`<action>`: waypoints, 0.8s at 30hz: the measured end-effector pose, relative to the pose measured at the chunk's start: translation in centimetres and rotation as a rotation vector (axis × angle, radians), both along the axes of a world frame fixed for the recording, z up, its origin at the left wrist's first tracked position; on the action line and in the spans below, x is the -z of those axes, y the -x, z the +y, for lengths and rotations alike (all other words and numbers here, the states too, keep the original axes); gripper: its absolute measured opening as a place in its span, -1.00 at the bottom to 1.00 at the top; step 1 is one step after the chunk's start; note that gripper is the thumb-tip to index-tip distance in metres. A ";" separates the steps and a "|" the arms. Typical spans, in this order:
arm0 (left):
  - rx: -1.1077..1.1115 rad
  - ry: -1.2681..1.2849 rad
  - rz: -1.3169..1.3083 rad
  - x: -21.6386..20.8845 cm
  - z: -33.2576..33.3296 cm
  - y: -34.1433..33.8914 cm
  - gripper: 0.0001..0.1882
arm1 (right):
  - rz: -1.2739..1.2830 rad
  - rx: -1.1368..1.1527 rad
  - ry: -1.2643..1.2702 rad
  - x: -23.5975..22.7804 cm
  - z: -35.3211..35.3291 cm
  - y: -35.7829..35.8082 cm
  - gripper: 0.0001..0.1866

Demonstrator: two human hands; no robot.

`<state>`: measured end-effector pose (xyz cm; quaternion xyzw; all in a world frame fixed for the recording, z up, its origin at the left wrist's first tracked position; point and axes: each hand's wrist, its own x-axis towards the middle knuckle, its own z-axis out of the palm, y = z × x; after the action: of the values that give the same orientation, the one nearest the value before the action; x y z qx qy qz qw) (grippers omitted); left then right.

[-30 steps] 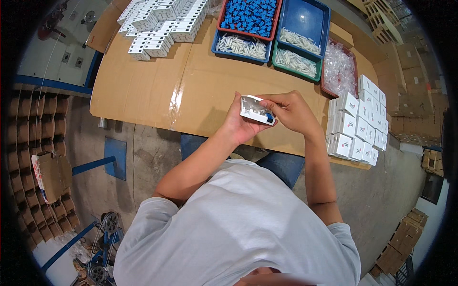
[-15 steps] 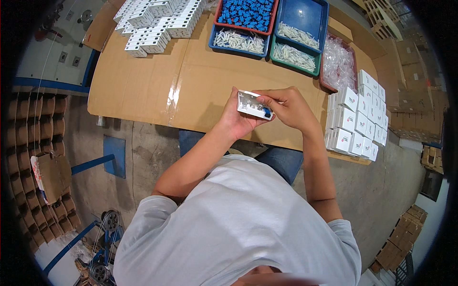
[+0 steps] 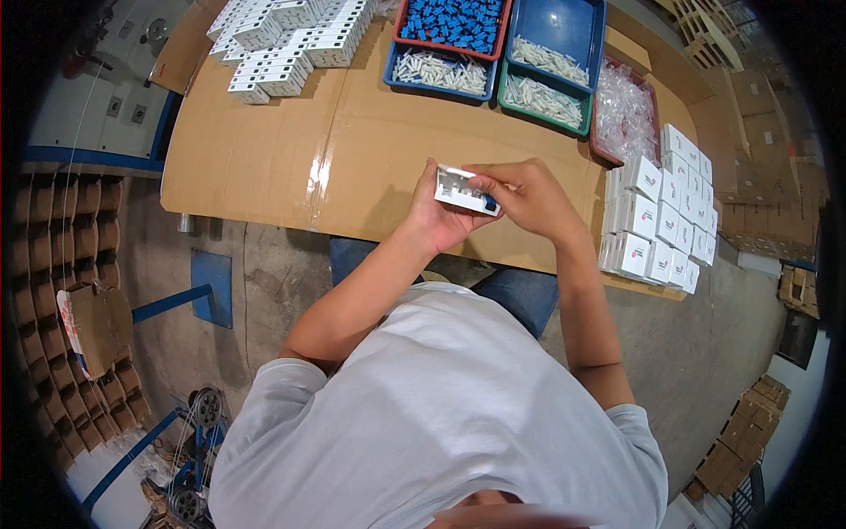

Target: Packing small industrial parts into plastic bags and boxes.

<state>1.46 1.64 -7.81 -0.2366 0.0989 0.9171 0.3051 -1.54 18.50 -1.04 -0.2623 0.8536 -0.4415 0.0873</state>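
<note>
My left hand [image 3: 436, 225] is closed around the left and lower sides of a small white open box [image 3: 459, 200], held tilted above the cardboard-covered table. Pale, shiny pieces lie in the box, too small to name. In its right end sits a blue piece [image 3: 491, 204], partly covered by my right hand [image 3: 536, 204]. The right hand grips the box's right side, its thumb bent over the opening and its fingers along the far edge. Those fingertips are partly hidden, so I cannot tell whether they also pinch a small piece.
Trays of blue parts [image 3: 449, 25] and white tube-like pieces [image 3: 441, 74] stand at the back, beside a bin of clear plastic bags [image 3: 624, 115]. White boxes are stacked at the right [image 3: 652, 216] and far left [image 3: 291, 44]. The table's near edge [image 3: 264, 227] runs before me.
The right thumb and fingers have shifted slightly over the box, and the blue piece is now more covered. The box has moved slightly left. Both hands keep their hold.
</note>
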 end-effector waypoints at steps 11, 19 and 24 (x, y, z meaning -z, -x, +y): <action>0.080 -0.085 0.104 -0.2 0.1 0.8 -0.13 | -0.212 0.004 0.057 -1.0 1.4 2.2 -0.77; 0.139 -0.129 0.212 0.8 0.1 0.7 -0.12 | -0.117 0.015 0.094 -1.3 2.2 2.2 -0.75; 0.142 -0.068 0.191 0.5 0.4 0.9 -0.12 | -0.089 0.012 0.075 -1.3 2.3 2.2 -0.75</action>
<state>0.54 2.06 -8.28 -0.1301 0.1129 0.9145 0.3661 -3.77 20.75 0.27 -0.2405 0.8334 -0.4847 0.1125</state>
